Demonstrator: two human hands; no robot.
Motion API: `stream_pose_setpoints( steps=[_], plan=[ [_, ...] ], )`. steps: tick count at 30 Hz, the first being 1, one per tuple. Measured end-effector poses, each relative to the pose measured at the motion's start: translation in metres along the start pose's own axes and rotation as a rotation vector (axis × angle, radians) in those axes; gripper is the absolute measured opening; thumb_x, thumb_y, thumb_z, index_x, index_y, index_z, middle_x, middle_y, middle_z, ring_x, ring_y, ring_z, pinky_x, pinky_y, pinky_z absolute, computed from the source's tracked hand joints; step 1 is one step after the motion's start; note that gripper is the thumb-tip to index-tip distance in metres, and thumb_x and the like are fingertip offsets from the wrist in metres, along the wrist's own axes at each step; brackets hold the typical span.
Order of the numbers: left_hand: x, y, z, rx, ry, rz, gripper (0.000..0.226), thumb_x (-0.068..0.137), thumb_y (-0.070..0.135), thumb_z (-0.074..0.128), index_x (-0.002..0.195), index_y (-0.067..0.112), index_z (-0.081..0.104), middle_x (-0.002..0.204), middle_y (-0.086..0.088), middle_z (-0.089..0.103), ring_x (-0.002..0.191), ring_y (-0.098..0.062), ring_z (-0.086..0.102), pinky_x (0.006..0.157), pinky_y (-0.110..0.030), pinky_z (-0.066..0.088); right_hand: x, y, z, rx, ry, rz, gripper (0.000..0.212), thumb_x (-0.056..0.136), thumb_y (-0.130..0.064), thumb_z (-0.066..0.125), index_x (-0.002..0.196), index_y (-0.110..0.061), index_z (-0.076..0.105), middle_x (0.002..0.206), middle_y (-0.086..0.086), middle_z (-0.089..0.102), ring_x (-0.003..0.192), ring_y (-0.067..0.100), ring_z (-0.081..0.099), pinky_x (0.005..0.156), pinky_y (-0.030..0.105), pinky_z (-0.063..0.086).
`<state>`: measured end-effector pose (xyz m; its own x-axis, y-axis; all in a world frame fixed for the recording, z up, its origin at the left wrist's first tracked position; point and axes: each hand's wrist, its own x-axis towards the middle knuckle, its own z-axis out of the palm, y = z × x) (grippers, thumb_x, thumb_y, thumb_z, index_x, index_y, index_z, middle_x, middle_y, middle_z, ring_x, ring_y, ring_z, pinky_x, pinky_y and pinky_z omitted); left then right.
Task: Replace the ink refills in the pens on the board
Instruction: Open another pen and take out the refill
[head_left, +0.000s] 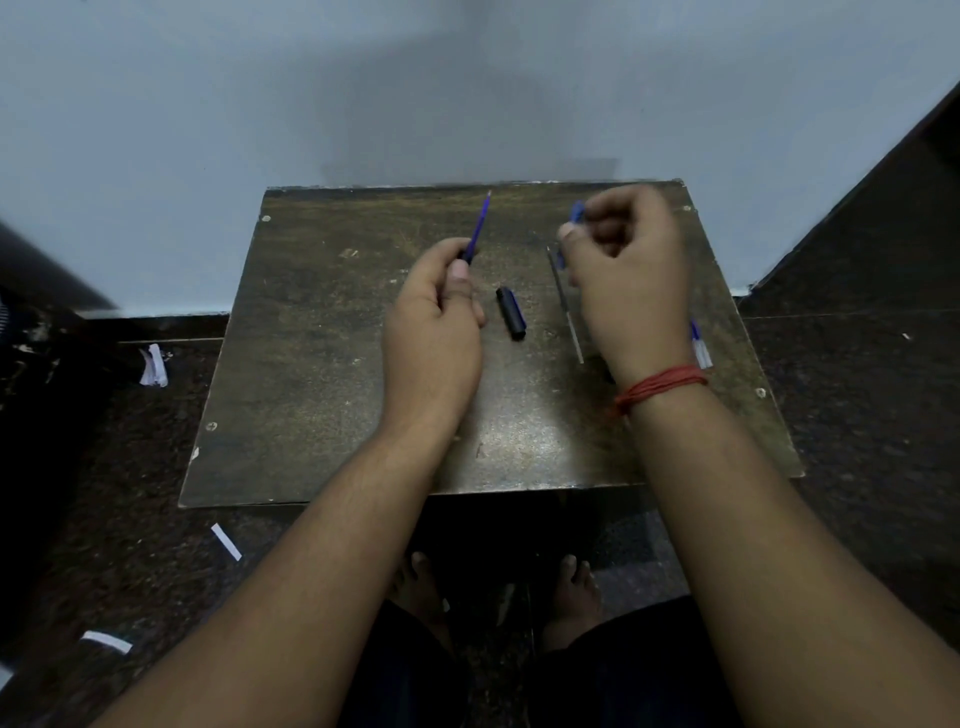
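Blue refill (479, 224) pinched upright in L hand (434, 322); R hand (631, 280) curled, pinching blue pen part (576, 213) above board (322, 364).

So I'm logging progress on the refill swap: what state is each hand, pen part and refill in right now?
left hand: grips a blue pen piece, tip pointing up and away
blue pen piece: held off the board
right hand: curled round a small blue part, blurred
pen cap: lying loose on the board
thin refill: lying flat on the board
another pen: on the board, mostly hidden by the right wrist
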<state>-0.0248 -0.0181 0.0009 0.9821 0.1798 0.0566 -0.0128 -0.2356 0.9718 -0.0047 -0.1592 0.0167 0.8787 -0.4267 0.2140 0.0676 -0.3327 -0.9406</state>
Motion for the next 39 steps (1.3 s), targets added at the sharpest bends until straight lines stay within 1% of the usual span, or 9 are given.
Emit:
stream_pose_setpoints(
  steps=[3, 7, 10, 16, 20, 26, 31, 34, 39],
  plan=[
    [0.003, 0.001, -0.002, -0.052, 0.079, -0.011, 0.026, 0.107, 0.026, 0.041, 0.122, 0.029, 0.063, 0.066, 0.009, 0.054, 0.056, 0.005, 0.047, 0.051, -0.008, 0.038, -0.012, -0.004, 0.01, -0.36, -0.203, -0.107, 0.013, 0.089, -0.017, 0.07, 0.094, -0.018, 0.059, 0.09, -0.002, 0.063, 0.079, 0.014, 0.061, 0.071, 0.027, 0.053],
    [0.009, -0.003, -0.005, -0.075, 0.136, -0.01, 0.025, 0.107, 0.025, 0.042, 0.119, 0.027, 0.063, 0.064, 0.011, 0.054, 0.056, 0.004, 0.047, 0.06, -0.013, 0.04, -0.028, -0.011, 0.024, -0.61, -0.338, -0.22, 0.014, 0.091, -0.021, 0.067, 0.097, -0.015, 0.057, 0.096, 0.001, 0.06, 0.088, 0.018, 0.057, 0.072, 0.03, 0.043],
    [0.008, -0.003, -0.005, -0.069, 0.132, -0.008, 0.026, 0.107, 0.026, 0.042, 0.121, 0.027, 0.063, 0.064, 0.011, 0.054, 0.059, 0.005, 0.049, 0.063, -0.012, 0.041, -0.038, -0.01, 0.032, -0.729, -0.312, -0.313, 0.013, 0.092, -0.024, 0.064, 0.098, -0.017, 0.055, 0.094, 0.003, 0.064, 0.091, 0.023, 0.057, 0.069, 0.032, 0.038],
    [0.006, 0.003, -0.004, -0.082, 0.118, -0.005, 0.026, 0.107, 0.021, 0.042, 0.122, 0.021, 0.063, 0.064, 0.008, 0.052, 0.054, 0.006, 0.049, 0.056, -0.006, 0.038, -0.045, -0.004, 0.04, -0.782, -0.257, -0.364, 0.014, 0.092, -0.025, 0.065, 0.099, -0.018, 0.056, 0.092, 0.001, 0.066, 0.094, 0.025, 0.057, 0.064, 0.032, 0.037],
    [0.005, 0.002, -0.004, -0.073, 0.104, -0.009, 0.026, 0.107, 0.023, 0.042, 0.121, 0.024, 0.064, 0.064, 0.009, 0.054, 0.056, 0.005, 0.051, 0.056, -0.006, 0.039, -0.038, -0.009, 0.035, -0.686, -0.23, -0.319, 0.011, 0.093, -0.028, 0.062, 0.094, -0.019, 0.057, 0.089, -0.001, 0.065, 0.087, 0.02, 0.056, 0.066, 0.031, 0.035],
    [0.002, 0.002, 0.001, 0.001, -0.046, 0.035, 0.024, 0.106, 0.023, 0.044, 0.116, 0.031, 0.065, 0.064, 0.007, 0.055, 0.054, 0.002, 0.048, 0.052, -0.012, 0.04, -0.018, -0.013, 0.019, -0.091, -0.11, -0.029, 0.013, 0.096, -0.028, 0.062, 0.085, -0.022, 0.061, 0.076, -0.005, 0.064, 0.07, 0.008, 0.058, 0.065, 0.026, 0.049],
    [-0.002, 0.001, 0.004, 0.061, -0.121, 0.096, 0.025, 0.105, 0.024, 0.046, 0.116, 0.035, 0.066, 0.065, 0.007, 0.056, 0.057, 0.0, 0.05, 0.054, -0.014, 0.041, -0.012, -0.007, 0.014, 0.005, -0.236, 0.041, 0.013, 0.092, -0.024, 0.069, 0.084, -0.015, 0.066, 0.071, 0.001, 0.064, 0.064, 0.01, 0.057, 0.066, 0.034, 0.052],
    [-0.003, 0.0, 0.004, 0.065, -0.12, 0.105, 0.027, 0.105, 0.024, 0.046, 0.12, 0.034, 0.067, 0.063, 0.009, 0.055, 0.058, 0.0, 0.051, 0.057, -0.014, 0.041, -0.011, -0.006, 0.014, 0.061, -0.248, 0.065, 0.012, 0.09, -0.02, 0.072, 0.082, -0.017, 0.064, 0.067, -0.005, 0.056, 0.059, 0.005, 0.05, 0.059, 0.029, 0.046],
    [-0.004, -0.001, 0.005, 0.104, -0.135, 0.117, 0.025, 0.105, 0.025, 0.048, 0.118, 0.034, 0.067, 0.06, 0.013, 0.056, 0.056, 0.003, 0.052, 0.056, -0.012, 0.039, -0.009, -0.007, 0.013, 0.18, -0.2, 0.142, 0.011, 0.091, -0.019, 0.07, 0.08, -0.019, 0.067, 0.072, -0.001, 0.062, 0.066, 0.008, 0.054, 0.058, 0.022, 0.043]
  ],
)
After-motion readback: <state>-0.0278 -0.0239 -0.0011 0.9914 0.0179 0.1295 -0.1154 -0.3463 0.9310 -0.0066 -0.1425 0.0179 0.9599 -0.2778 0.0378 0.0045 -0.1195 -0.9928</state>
